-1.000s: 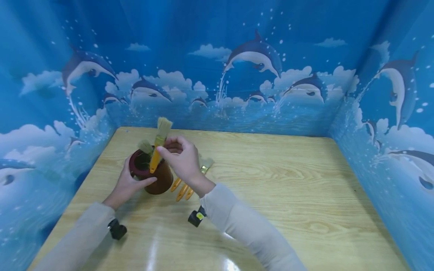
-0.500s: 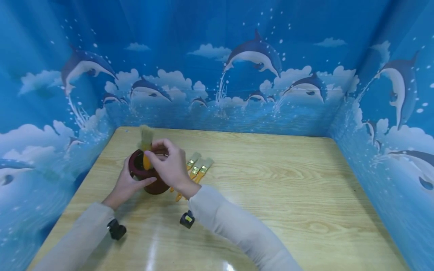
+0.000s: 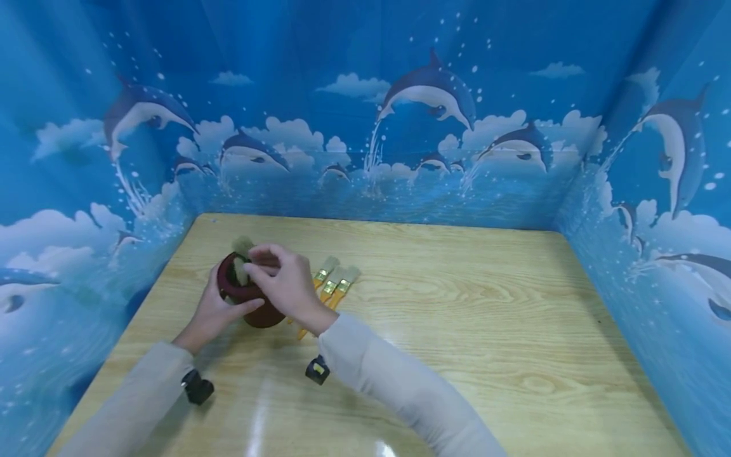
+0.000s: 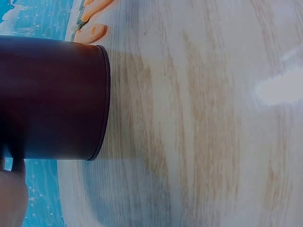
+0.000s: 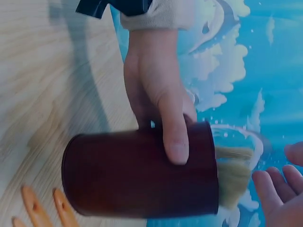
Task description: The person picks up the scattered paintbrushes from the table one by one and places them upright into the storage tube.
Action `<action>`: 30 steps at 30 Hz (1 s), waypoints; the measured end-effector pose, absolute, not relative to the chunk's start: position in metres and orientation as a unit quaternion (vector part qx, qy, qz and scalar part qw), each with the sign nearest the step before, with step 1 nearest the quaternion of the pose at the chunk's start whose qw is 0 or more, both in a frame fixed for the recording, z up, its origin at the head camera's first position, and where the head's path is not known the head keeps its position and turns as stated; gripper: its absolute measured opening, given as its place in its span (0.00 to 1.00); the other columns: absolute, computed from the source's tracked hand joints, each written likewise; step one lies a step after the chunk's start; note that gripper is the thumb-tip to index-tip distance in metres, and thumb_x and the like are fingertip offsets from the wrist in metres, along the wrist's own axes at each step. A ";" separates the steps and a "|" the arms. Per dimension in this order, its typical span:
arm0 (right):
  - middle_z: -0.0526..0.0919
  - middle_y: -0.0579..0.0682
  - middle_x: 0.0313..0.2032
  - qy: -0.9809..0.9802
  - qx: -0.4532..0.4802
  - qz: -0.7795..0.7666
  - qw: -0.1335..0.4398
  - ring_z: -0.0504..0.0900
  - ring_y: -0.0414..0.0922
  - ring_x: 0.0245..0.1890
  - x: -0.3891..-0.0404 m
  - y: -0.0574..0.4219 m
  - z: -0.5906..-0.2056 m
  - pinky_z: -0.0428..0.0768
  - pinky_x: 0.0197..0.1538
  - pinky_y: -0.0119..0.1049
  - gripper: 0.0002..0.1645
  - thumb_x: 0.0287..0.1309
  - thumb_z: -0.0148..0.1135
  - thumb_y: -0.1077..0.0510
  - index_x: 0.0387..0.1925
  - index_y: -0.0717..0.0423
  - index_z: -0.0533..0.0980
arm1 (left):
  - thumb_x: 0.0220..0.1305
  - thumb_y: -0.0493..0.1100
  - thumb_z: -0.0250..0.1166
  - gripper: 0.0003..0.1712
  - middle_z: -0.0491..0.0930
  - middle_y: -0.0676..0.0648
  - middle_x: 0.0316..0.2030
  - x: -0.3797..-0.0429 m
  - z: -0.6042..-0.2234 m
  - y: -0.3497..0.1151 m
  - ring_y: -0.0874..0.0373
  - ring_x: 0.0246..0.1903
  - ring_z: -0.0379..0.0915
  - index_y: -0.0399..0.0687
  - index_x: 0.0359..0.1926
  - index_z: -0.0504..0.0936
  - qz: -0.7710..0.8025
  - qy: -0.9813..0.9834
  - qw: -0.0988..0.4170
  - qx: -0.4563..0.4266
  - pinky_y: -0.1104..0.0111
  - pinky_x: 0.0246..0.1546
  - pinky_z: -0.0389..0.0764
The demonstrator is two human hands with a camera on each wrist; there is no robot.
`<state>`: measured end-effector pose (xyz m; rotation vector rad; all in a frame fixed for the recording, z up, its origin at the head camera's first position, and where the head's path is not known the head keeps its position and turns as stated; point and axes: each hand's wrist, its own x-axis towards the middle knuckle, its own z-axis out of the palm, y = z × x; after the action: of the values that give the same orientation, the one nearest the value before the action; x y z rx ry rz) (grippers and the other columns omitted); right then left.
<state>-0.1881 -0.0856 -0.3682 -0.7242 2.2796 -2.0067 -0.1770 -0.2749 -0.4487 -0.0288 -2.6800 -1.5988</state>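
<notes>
My left hand [image 3: 212, 315] grips a dark brown cylindrical cup [image 3: 265, 311]. In the right wrist view its thumb lies along the side of the cup [image 5: 118, 175], near the mouth. Bristles of two paintbrushes [image 5: 233, 182] stick out of the mouth; their handles are hidden inside. Just beyond those bristles my right hand [image 5: 281, 201] has its fingers loosely bent, thumb and fingertips apart with nothing between them. In the head view my right hand [image 3: 285, 285] hovers over the cup's rim.
Several flat paintbrushes with orange handles [image 3: 337, 295] lie fanned on the wooden table [image 3: 468, 330], right of the cup. A blue curtain [image 3: 365, 114] with dolphins surrounds the table's back and sides. Small black wrist cameras [image 3: 197, 387] hang below both sleeves.
My right hand has lowered a paintbrush, handle first, into the cup and let go of it. The left hand keeps its hold on the cup.
</notes>
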 end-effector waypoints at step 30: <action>0.80 0.55 0.46 0.757 0.078 -0.642 0.091 0.81 0.51 0.47 -0.226 0.021 -0.450 0.81 0.48 0.39 0.24 0.61 0.62 0.51 0.55 0.61 0.75 | 0.52 0.53 0.74 0.66 0.44 0.35 0.73 -0.178 -0.449 -0.275 0.36 0.70 0.44 0.47 0.75 0.34 -0.500 -0.866 0.016 0.006 0.37 0.63 0.53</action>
<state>-0.2262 0.0215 -0.4499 0.2321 2.2497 -1.9084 -0.1777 -0.2751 -0.4491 0.0202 -2.6942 -1.5544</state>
